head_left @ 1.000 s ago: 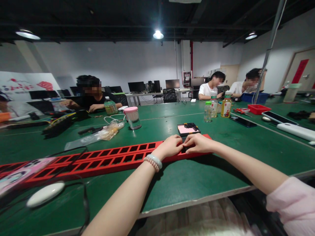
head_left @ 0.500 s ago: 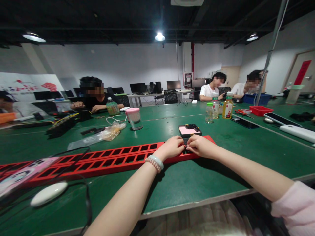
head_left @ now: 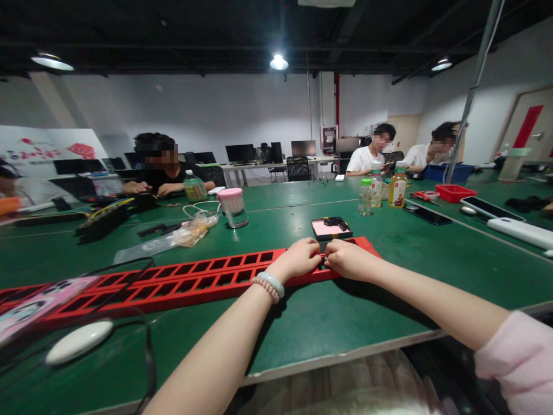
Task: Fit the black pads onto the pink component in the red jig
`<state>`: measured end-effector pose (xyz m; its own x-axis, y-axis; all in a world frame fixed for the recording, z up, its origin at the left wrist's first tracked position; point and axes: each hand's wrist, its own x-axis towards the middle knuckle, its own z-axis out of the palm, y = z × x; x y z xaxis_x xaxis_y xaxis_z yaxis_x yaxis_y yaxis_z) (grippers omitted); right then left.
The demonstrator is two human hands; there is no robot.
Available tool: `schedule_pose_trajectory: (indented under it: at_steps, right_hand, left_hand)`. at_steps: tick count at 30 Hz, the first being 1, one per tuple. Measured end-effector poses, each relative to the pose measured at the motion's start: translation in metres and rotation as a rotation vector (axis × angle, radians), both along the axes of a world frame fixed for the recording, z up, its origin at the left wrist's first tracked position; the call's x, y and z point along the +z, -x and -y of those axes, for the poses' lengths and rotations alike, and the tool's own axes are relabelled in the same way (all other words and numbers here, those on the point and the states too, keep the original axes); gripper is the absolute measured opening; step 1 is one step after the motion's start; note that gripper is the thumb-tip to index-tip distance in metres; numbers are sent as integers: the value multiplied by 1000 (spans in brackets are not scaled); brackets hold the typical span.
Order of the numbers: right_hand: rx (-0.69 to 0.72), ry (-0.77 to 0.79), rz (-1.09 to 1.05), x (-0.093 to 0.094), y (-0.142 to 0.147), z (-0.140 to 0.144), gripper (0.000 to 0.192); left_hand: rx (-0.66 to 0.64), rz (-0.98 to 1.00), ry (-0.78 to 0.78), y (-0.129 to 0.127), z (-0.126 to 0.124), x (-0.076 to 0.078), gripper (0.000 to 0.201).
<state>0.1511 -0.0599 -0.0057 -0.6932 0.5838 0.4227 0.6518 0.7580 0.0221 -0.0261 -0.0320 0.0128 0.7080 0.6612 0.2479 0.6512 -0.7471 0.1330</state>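
Across the green counter (head_left: 415, 276), a long red frame (head_left: 194, 298) with two rows of square openings runs from the left edge to just past the right hand (head_left: 352, 258). The left hand (head_left: 300, 258) and right hand meet over its right end, fingers bent inward and pointing at each other. Between the fingertips sits a small dark part (head_left: 322, 265), just at the frame's openings; whether either hand pinches it, or how wide the fingers stand, I cannot tell, as the hands hide it. Just beyond the fingers lies a shallow black box (head_left: 332, 236) with a pink inside and black pieces (head_left: 336, 222). A pink patterned case (head_left: 43, 305) lies across the frame's left end.
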Motion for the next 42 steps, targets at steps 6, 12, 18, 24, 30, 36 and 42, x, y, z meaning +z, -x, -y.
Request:
schedule_pose_trajectory:
  at_steps: [6, 12, 18, 24, 30, 36, 42]
  right_hand:
    - [18, -19, -23, 5, 0, 4, 33]
    - [86, -30, -57, 5, -5, 2, 28]
    - [108, -14, -87, 1, -8, -2, 25]
    - [46, -34, -182, 2, -14, -13, 25]
    - [-333, -9, -209, 9, -33, -71, 28]
    - [-419, 214, -9, 10, -32, -139, 52]
    - [-462, 319, 45, -3, -14, -171, 56]
  left_hand:
    - [5, -5, 4, 0, 2, 2, 21]
    - [-25, 1, -9, 1, 1, 1, 21]
    - [-23, 11, -5, 2, 0, -1, 22]
    - [-12, 1, 0, 3, -2, -3, 21]
    - [5, -23, -10, 5, -3, -5, 21]
    - [27, -23, -5, 4, -1, -4, 22]
    - [44, -38, -16, 5, 3, -3, 21]
